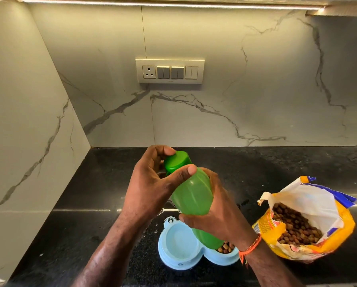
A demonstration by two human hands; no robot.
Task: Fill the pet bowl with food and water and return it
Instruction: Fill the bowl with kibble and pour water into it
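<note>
I have my right hand [216,214] wrapped around the green bottle [191,195] above the pet bowl [178,264] on the counter, left fingers [163,151] pinching its cap [176,161]; I'd twist gently, keeping the bottle level over the left compartment

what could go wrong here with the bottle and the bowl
1. The green bottle is tilted above the blue double bowl, with the left hand at its cap. Once the cap is off, water might splash onto the black counter.
2. The kibble compartment sits right under the bottle's base, so a stray pour could soak the food.
3. The open food bag lies close by the right hand; an elbow might tip it.
</note>
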